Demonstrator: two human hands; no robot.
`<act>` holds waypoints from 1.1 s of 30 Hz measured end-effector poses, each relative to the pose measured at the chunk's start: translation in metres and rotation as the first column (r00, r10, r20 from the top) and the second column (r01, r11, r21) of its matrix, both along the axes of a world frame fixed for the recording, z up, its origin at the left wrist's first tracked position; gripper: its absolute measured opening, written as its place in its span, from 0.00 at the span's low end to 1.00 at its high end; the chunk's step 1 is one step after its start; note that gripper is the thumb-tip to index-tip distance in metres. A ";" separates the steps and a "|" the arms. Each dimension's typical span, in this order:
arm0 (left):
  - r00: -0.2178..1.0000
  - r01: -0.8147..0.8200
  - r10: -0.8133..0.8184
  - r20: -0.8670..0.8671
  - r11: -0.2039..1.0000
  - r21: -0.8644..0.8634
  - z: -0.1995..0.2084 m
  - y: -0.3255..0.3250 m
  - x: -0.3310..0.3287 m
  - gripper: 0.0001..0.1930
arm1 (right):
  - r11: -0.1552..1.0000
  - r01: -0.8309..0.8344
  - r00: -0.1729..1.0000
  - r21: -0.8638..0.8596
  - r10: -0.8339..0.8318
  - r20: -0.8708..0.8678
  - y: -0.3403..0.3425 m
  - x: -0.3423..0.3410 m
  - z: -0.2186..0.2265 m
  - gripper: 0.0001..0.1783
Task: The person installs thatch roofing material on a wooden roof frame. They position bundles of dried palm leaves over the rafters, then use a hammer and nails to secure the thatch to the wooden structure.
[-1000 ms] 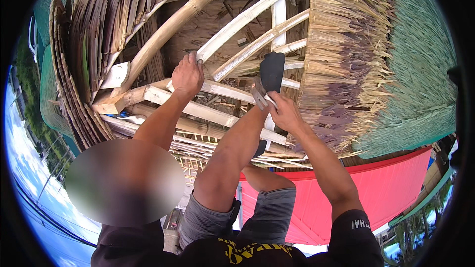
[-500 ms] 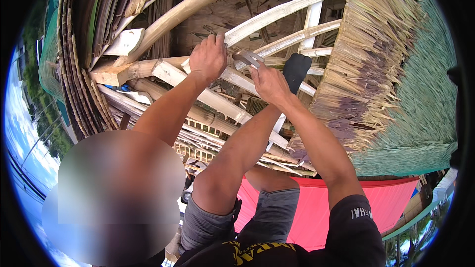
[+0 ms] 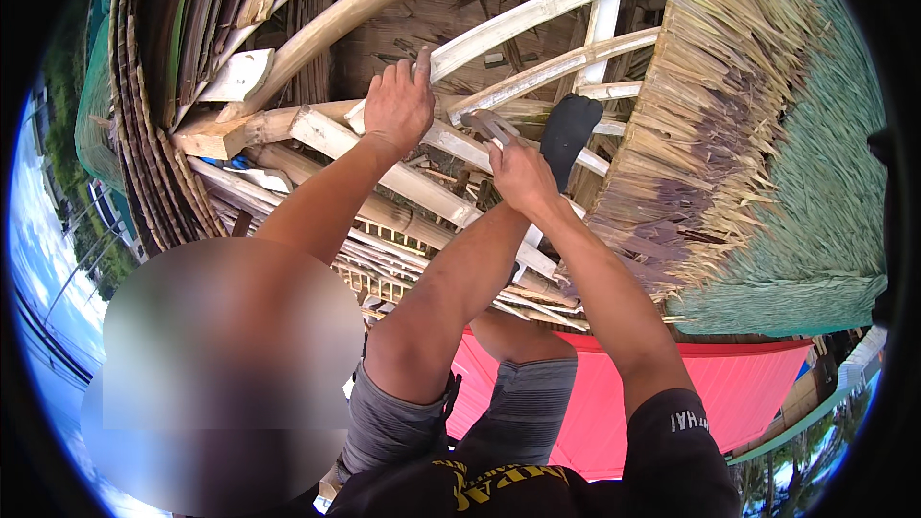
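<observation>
My left hand is closed over the lower left end of a long pale split-bamboo slat, one finger standing up along its edge. To the right, my right hand grips a hammer, its metal head just above the fist and close to the bamboo framing. The handle is mostly hidden by my fingers. A second bamboo slat runs below the first one, and a pale crosspiece passes under both.
My foot in a dark sock rests on the frame beside my right hand. Dried thatch and green thatch cover the right side. A thick bamboo pole curves at upper left. Below lies a red roof sheet.
The hammer and my right hand have shifted slightly down. My left hand stays on the slat, a finger now more upright. The whole view has moved a little.
</observation>
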State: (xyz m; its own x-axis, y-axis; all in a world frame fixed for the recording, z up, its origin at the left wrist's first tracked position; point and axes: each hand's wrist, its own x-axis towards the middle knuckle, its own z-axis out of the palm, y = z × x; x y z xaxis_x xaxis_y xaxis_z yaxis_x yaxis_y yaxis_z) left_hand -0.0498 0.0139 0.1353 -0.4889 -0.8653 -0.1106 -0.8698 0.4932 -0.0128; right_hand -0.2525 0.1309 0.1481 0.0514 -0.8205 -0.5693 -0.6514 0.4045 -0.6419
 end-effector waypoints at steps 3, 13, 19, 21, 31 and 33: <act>1.000 -0.015 0.015 0.012 1.000 0.004 -0.001 -0.001 0.001 0.31 | 0.974 0.106 0.993 -0.199 -0.093 0.075 0.001 0.000 -0.006 0.19; 0.999 -0.040 0.036 0.037 0.992 0.118 0.003 0.000 -0.002 0.30 | 0.852 0.255 0.962 -0.458 -0.173 0.213 0.007 -0.008 -0.002 0.21; 0.999 -0.028 0.027 0.020 0.998 0.058 0.002 -0.008 -0.001 0.30 | 0.976 -0.070 0.997 -0.208 0.060 -0.052 0.002 -0.005 -0.009 0.22; 0.998 -0.014 0.003 0.068 0.988 0.156 0.005 -0.009 -0.002 0.29 | 0.987 0.006 0.999 -0.163 0.001 0.039 0.009 -0.013 -0.002 0.22; 0.997 -0.003 -0.020 0.069 0.949 0.315 0.015 -0.012 0.002 0.28 | 0.888 -0.328 0.944 -0.323 0.324 -0.069 -0.005 -0.012 -0.010 0.14; 0.996 0.011 -0.035 0.076 0.955 0.295 0.016 -0.015 0.003 0.28 | 0.878 -0.244 0.953 -0.413 0.296 0.066 -0.011 -0.012 -0.018 0.17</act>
State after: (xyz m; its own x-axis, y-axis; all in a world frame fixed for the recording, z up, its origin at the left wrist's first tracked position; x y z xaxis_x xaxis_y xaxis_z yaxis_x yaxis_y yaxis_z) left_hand -0.0465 -0.0007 0.1512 -0.4873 -0.7773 -0.3979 -0.8604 0.5052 0.0667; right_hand -0.2648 0.1200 0.1302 0.3517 -0.9196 -0.1751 -0.6038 -0.0799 -0.7931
